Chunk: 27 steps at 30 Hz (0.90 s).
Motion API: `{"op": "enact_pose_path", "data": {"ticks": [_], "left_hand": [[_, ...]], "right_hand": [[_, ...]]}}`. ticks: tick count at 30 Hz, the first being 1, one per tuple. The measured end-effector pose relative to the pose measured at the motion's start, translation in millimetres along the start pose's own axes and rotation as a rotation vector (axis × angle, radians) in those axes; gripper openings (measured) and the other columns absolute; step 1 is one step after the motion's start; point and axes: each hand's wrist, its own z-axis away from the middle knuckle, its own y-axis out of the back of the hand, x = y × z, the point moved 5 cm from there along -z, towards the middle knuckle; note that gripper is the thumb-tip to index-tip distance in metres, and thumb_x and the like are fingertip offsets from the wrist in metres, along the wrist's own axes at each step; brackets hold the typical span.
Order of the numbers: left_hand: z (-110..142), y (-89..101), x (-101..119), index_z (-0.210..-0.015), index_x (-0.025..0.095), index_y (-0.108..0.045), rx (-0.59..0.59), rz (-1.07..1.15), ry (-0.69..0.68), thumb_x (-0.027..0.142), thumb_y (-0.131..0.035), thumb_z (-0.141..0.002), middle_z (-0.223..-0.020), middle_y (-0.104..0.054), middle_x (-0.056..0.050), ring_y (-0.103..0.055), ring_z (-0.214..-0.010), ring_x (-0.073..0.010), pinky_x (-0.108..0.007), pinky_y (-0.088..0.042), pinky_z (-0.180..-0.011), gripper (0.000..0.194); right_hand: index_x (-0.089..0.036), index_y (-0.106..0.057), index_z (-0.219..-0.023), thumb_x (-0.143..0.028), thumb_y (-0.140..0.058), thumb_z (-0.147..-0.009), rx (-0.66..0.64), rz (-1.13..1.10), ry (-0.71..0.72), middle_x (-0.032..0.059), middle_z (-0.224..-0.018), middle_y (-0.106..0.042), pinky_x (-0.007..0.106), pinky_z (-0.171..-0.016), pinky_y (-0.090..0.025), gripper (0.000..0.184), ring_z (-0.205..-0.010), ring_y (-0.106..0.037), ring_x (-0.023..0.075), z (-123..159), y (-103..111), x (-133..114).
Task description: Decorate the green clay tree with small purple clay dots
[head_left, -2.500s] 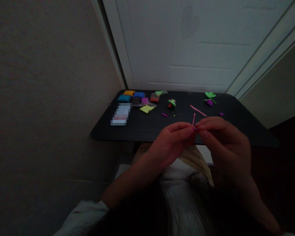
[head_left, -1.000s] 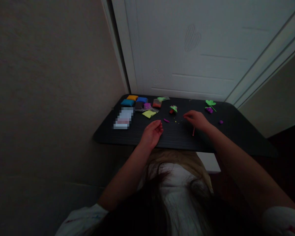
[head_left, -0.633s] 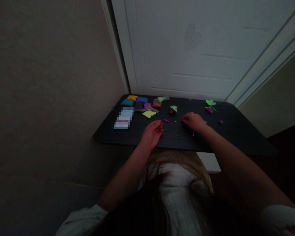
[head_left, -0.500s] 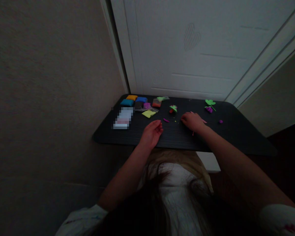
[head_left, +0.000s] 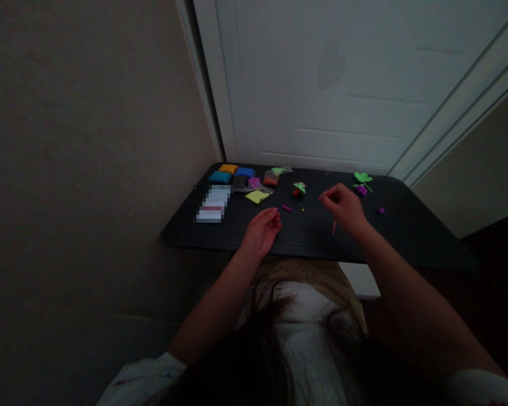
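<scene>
My left hand (head_left: 261, 232) rests at the table's near edge, its fingers curled and the thumb against the index finger; what it holds, if anything, is too small to name. Raised a little over the tabletop, my right hand (head_left: 346, 210) has thumb and fingertips pinched together around something I cannot make out. Below it the end of a thin pink modelling tool (head_left: 333, 227) shows. Between the hands lie a purple clay strip (head_left: 287, 208) and tiny yellow-green crumbs (head_left: 303, 210). A clay mushroom (head_left: 298, 188) with a green cap and red stem lies behind them.
Clay packs, including a blue pack (head_left: 244, 172) and a yellow-green pack (head_left: 257, 196), sit back left beside a blurred-out phone-shaped object (head_left: 214, 203). At right are a green clay clover (head_left: 363, 178), purple clay balls (head_left: 360, 190) and a purple lump (head_left: 381, 211) on the black table (head_left: 415, 231).
My hands, together over the near edge at first, have parted. My right hand went down to the tabletop near the crumbs and has now lifted slightly. My left hand has stayed put since parting.
</scene>
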Motion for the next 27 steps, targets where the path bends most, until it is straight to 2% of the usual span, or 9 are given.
{"op": "enact_pose_path", "data": {"ticks": [4,5,7,10,13,16,22,27], "left_hand": [[5,-5.2,1,-0.074,0.014,-0.061,0.003,-0.058,-0.025,0.017,-0.065,-0.063,-0.067,-0.059,0.001,-0.054,-0.061,-0.0061,-0.019,-0.041,-0.060,0.012],[8,-9.7,2,-0.073,0.014,-0.061,-0.002,-0.082,-0.034,0.017,-0.065,-0.063,-0.067,-0.060,0.001,-0.054,-0.062,-0.0059,-0.019,-0.041,-0.060,0.012],[20,-22.9,5,-0.072,0.013,-0.063,-0.026,-0.139,-0.059,0.016,-0.067,-0.061,-0.068,-0.060,0.000,-0.054,-0.062,-0.0059,-0.019,-0.040,-0.061,0.013],[43,-48.5,14,-0.071,0.013,-0.064,-0.083,-0.219,-0.099,0.015,-0.068,-0.059,-0.066,-0.060,0.000,-0.052,-0.062,-0.0065,-0.019,-0.040,-0.062,0.012],[67,-71.3,27,-0.070,0.016,-0.065,-0.156,-0.302,-0.159,0.015,-0.067,-0.061,-0.070,-0.061,0.000,-0.053,-0.065,-0.0079,-0.021,-0.040,-0.065,0.009],[84,-84.2,37,-0.071,0.018,-0.065,-0.231,-0.359,-0.223,0.016,-0.064,-0.064,-0.069,-0.059,0.001,-0.051,-0.066,-0.0090,-0.022,-0.040,-0.064,0.007],[100,-87.1,43,-0.071,0.019,-0.064,-0.255,-0.396,-0.248,0.016,-0.062,-0.066,-0.068,-0.057,0.000,-0.050,-0.067,-0.0109,-0.024,-0.040,-0.064,0.006],[106,-91.1,44,-0.071,0.019,-0.064,-0.278,-0.403,-0.258,0.014,-0.061,-0.066,-0.068,-0.057,0.000,-0.051,-0.068,-0.0112,-0.024,-0.040,-0.064,0.007]], "right_hand": [[-0.020,-0.045,-0.095,-0.030,-0.050,-0.077,0.014,-0.272,0.036,0.0011,-0.082,-0.065,0.028,-0.069,-0.048,0.021,-0.076,-0.061,0.0118,15,11,-35],[-0.020,-0.045,-0.098,-0.029,-0.052,-0.076,0.002,-0.452,0.036,0.0006,-0.081,-0.065,0.029,-0.070,-0.048,0.024,-0.076,-0.061,0.0119,20,15,-45],[-0.021,-0.049,-0.094,-0.026,-0.058,-0.073,-0.015,-0.738,0.040,-0.0018,-0.078,-0.066,0.028,-0.070,-0.049,0.023,-0.073,-0.062,0.0112,31,24,-65],[-0.024,-0.053,-0.092,-0.022,-0.060,-0.071,-0.066,-0.920,0.039,-0.0039,-0.077,-0.067,0.027,-0.067,-0.051,0.023,-0.070,-0.063,0.0109,48,38,-92],[-0.027,-0.054,-0.093,-0.020,-0.062,-0.070,-0.082,-1.012,0.096,-0.0055,-0.076,-0.067,0.027,-0.063,-0.052,0.025,-0.065,-0.062,0.0107,63,51,-111],[-0.029,-0.054,-0.093,-0.021,-0.063,-0.069,-0.066,-1.057,0.166,-0.0073,-0.072,-0.066,0.030,-0.064,-0.052,0.027,-0.060,-0.061,0.0109,73,59,-120],[-0.034,-0.051,-0.095,-0.026,-0.067,-0.065,-0.023,-1.026,0.173,-0.0076,-0.065,-0.061,0.032,-0.058,-0.050,0.035,-0.055,-0.057,0.0126,78,62,-128],[-0.032,-0.053,-0.092,-0.020,-0.068,-0.063,0.018,-1.049,0.211,-0.0069,-0.062,-0.058,0.030,-0.060,-0.049,0.035,-0.054,-0.054,0.0112,83,66,-137]]}}
